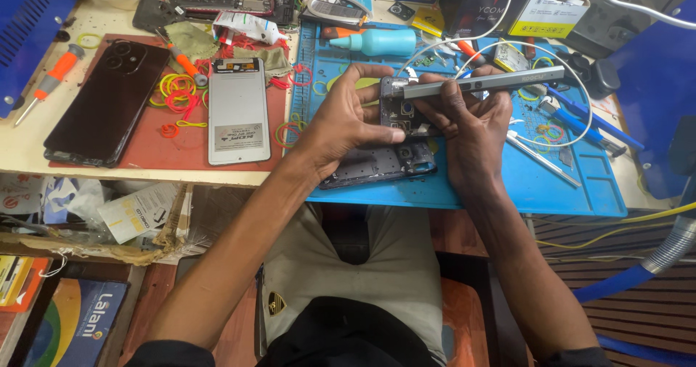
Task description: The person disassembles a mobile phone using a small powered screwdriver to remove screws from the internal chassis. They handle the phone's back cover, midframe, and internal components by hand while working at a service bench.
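— Holding what?
— Both my left hand (346, 117) and right hand (467, 121) have fingers closed on an opened phone (397, 110) above the blue mat (536, 182).
— Packages?
— Dark box (482, 5) and white-yellow box (547, 15) at the table's (29, 142) far edge; white labelled panel (238, 110) on the red mat (156, 146); colourful carton (72, 323) lower left.
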